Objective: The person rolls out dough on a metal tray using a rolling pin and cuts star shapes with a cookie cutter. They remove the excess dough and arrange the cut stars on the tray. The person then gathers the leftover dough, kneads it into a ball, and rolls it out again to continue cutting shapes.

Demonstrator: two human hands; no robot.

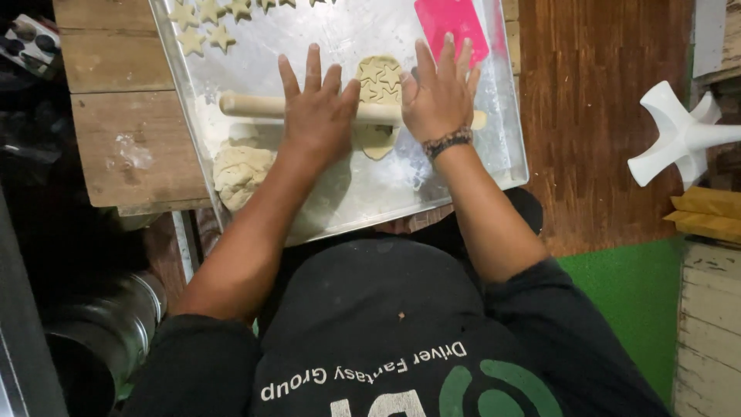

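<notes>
Both hands (320,108) (440,93) flat, open on rolling pin (251,105) | dough (378,77) under | scraper (451,23), stars (204,23) beyond

rolling pin (255,105): pale wood, lay crosswise on the floured metal tray, under both flat palms | dough sheet (378,81): thin, pale, oval, star-shaped cuts across its far half, lay under the pin with its near end showing below; thickness seemed uneven, hard to tell | both touching

Home baking spot, floured metal tray (494,147), rolling pin (255,105), star-shaped dough cutouts (204,23)
</notes>
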